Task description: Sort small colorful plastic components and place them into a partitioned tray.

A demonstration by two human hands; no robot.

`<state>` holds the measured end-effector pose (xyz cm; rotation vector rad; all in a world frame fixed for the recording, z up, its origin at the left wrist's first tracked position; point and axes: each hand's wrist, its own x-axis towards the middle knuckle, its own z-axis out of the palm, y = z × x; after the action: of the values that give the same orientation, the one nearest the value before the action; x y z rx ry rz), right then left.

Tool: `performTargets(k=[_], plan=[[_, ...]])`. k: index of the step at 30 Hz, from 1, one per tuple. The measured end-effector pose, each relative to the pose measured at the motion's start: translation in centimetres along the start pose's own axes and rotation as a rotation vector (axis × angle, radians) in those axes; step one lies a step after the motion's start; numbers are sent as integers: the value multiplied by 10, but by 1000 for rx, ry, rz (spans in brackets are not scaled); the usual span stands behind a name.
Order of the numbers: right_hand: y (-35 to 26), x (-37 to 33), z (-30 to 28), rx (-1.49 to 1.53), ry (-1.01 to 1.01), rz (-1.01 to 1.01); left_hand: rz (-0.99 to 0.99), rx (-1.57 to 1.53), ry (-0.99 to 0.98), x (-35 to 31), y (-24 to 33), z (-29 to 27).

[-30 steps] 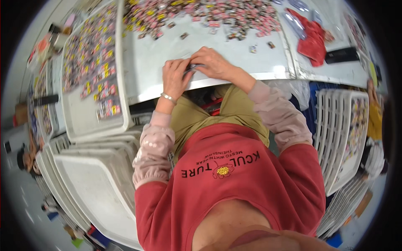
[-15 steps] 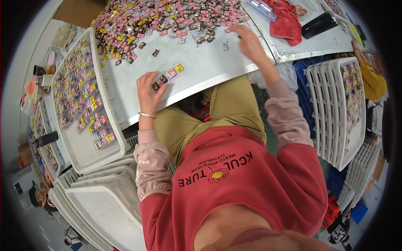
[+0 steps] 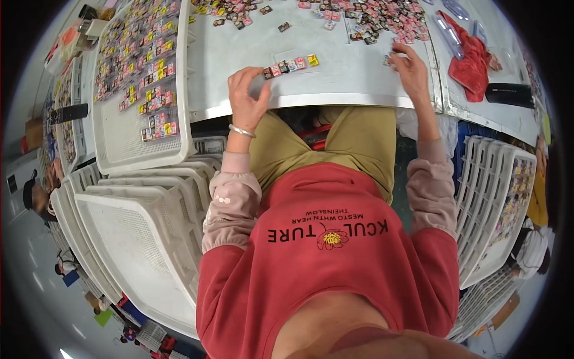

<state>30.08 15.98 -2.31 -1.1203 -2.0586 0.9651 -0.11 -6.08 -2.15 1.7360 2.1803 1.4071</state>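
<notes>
My left hand [image 3: 246,96] is at the left end of a short row of small printed blocks [image 3: 291,66], black, pink, white and yellow. Thumb and forefinger close in on that end, and a clear plastic holder [image 3: 286,56] shows along the row. Off to the right, my right hand [image 3: 412,73] is over the table with its fingers curled and the thumb near the forefinger. Beside its fingertips a small blue-and-white block [image 3: 387,60] lies on the table. Whether anything is pinched there is too small to make out.
A heap of loose blocks [image 3: 388,21] covers the far table [image 3: 239,51]. To the left, a white tray [image 3: 110,143] carries filled rows above stacked white trays [image 3: 119,227]. At right are a red cloth [image 3: 469,72], a black cylinder [image 3: 508,94] and more stacked trays [image 3: 487,209].
The view has shifted, so the table sits higher and farther right. My right hand has drawn back from the heap's edge toward the blue-and-white block; my left stays by the row.
</notes>
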Motion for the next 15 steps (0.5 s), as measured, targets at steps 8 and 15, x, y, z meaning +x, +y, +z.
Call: performTargets(k=[8,15], plan=[[-57,12,91,209,-238,-211,348,44,-140,31,27,43],[-60,20,99,150,-350,-217,353,120,-377,23,12,46]])
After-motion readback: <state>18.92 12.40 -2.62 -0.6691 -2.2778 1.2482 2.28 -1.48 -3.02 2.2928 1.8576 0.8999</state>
